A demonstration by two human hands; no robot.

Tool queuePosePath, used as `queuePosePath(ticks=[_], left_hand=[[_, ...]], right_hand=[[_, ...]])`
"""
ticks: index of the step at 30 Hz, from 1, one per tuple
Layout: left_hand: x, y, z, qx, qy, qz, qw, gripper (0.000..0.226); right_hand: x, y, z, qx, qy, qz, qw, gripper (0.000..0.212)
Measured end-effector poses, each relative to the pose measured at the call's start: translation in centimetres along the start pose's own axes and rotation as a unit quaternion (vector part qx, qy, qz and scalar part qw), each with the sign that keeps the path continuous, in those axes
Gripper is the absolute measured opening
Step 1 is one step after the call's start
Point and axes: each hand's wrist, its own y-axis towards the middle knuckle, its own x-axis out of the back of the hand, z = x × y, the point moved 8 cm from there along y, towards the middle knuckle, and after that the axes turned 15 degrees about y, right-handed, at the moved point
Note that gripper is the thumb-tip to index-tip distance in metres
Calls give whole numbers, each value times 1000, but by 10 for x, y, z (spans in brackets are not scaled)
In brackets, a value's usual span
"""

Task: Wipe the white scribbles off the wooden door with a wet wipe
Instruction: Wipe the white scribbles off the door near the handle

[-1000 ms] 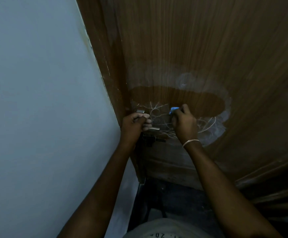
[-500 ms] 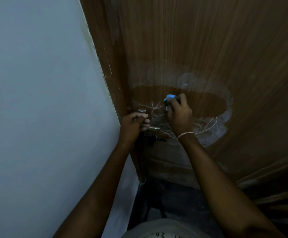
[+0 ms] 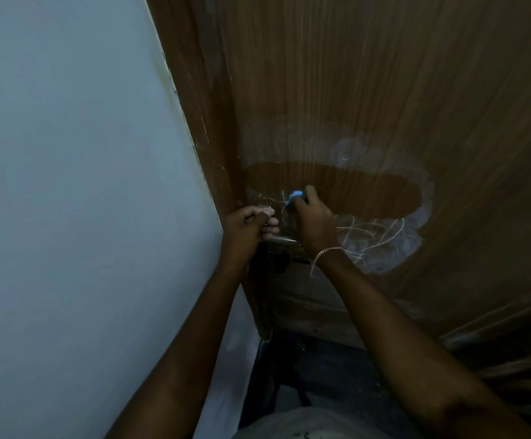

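Note:
The wooden door (image 3: 368,74) fills the right of the head view. A dark wet patch (image 3: 353,188) crosses it, ringed by a pale smear. White scribbles (image 3: 372,236) remain below the patch, to the right of my right hand (image 3: 313,220). That hand is shut on a bunched wet wipe (image 3: 295,195), which looks blue-white and is pressed against the door near the patch's left end. My left hand (image 3: 246,229) grips the metal door handle (image 3: 281,239) at the door's left edge.
A pale wall (image 3: 68,185) takes up the left half, meeting the door frame (image 3: 201,122). A dark lock fitting (image 3: 278,259) sits below the handle. Dark floor (image 3: 321,369) shows between my arms at the bottom.
My right hand with the wipe has slid up and to the left across the door, from beside the scribbles toward the handle. My left hand has stayed on the handle.

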Motion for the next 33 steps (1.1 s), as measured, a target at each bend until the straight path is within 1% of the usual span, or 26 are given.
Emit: queuePosePath(ticks=[2,4,5,7,10,11,14,15,17,19,20,21,23,25,27,28,30,32,33], left_hand=[[2,1,-1,-6,-4,-2,1000,17],[6,2,-2,-9,-6,-7,1000,16],[7,3,-2,-7,-7,-8,1000,15],[7,5,0,-1,-5,-8,1000,14],[6,5,0,-2,3,-4,1000,14],[8,5,0,-3,2,-4,1000,14],[16,5,-1,-8,-8,-14,1000,13],[18,6,0,-8,-9,-17,1000,13],[21,6,2,-4,-6,-20,1000,14],[22,6,3,-3,-3,-20,1000,15],[23,7,3,-4,-4,-20,1000,14],[24,7,4,-5,-6,-19,1000,14],[28,7,6,-4,-5,-23,1000,13],[30,7,7,0,1,-27,1000,14],[30,7,8,1,1,-26,1000,14],[29,7,8,0,-1,-23,1000,14],[29,8,7,-4,6,-22,1000,17],[30,8,8,-4,14,-23,1000,20],[31,7,9,-3,11,-23,1000,20]], right_hand=[[9,-6,-12,-17,16,-30,999,16],[17,0,-12,-8,28,-65,997,18],[16,7,-6,-2,31,-65,997,19],[2,17,7,7,28,-34,999,19],[-24,7,4,-5,6,51,999,15],[-23,4,0,-9,2,45,999,15],[-9,12,1,-2,26,-31,999,19],[-10,18,8,7,24,-41,999,20],[-21,27,20,20,-1,-21,1000,22],[-37,21,22,22,-45,30,998,27],[-40,17,19,14,-59,49,997,28],[-39,14,15,0,-61,51,997,26],[-29,15,12,-14,-40,12,999,21],[-26,26,23,4,-28,-21,999,20],[-34,38,38,31,-29,-24,999,20],[-41,40,44,38,-38,-13,998,20],[-59,37,46,37,-61,41,997,22],[-71,27,38,14,-88,93,992,24],[-72,22,33,-1,-98,102,990,26]])
